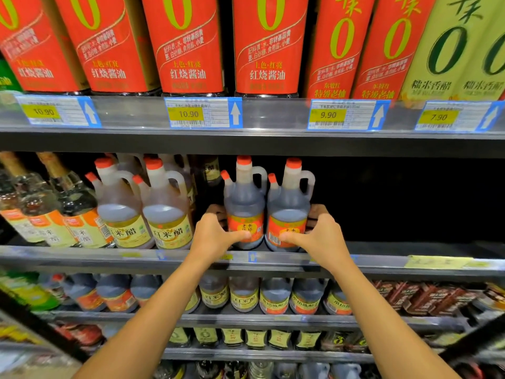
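Supermarket middle shelf (396, 248), near its front edge: the left hand (216, 236) wraps one dark plastic vinegar jug with an orange cap (244, 206), and the right hand (323, 236) wraps its twin jug (289, 212) alongside. This looks like straightening stock; next, both should slide evenly and stay upright.

- The head camera faces the middle shelf (382, 262) head-on, close, tilted slightly down.
- Left hand (216, 236) and right hand (322, 237), on left jug (244, 203) and right jug (289, 206), sit mid-frame; forearms enter from below.

the left hand (216, 236) holds the left dark jug (244, 203), and the right hand (319, 235) holds the right dark jug (290, 206) touching it. just left of these stand two yellow jugs (144, 212).
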Action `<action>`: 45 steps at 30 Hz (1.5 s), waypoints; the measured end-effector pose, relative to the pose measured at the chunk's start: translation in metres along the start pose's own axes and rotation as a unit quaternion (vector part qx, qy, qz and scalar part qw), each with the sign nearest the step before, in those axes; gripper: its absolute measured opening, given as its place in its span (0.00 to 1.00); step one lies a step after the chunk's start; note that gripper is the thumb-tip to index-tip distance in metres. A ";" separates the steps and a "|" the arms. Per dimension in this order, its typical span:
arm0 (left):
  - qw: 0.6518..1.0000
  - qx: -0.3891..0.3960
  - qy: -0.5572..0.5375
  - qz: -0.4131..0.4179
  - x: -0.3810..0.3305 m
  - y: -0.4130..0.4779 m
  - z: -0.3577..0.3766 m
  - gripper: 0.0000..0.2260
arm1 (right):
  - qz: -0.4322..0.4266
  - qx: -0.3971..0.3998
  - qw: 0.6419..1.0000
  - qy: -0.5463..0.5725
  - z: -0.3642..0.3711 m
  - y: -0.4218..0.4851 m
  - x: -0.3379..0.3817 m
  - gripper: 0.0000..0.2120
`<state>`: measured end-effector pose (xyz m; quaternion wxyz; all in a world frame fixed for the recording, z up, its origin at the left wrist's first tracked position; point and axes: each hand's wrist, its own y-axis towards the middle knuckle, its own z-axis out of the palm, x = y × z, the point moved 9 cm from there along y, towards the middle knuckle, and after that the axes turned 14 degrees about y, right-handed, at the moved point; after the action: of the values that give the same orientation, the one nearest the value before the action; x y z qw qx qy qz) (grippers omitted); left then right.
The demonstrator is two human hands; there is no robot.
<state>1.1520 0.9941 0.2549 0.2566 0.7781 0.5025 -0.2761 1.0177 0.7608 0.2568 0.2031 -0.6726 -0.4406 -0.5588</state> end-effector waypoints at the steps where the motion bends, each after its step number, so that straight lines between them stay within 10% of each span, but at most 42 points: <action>1: 1.000 -0.001 -0.006 -0.001 0.001 0.003 0.001 0.32 | -0.004 -0.002 1.000 -0.009 0.000 0.003 0.001 0.36; 45: 0.998 0.056 -0.018 0.002 -0.015 0.077 0.021 0.29 | 0.035 -0.011 0.999 0.035 0.018 0.090 -0.013 0.34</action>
<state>1.2144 0.9419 0.2599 0.2220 0.7874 0.4796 -0.3172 1.1025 0.7223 0.2587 0.2303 -0.6702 -0.4029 -0.5792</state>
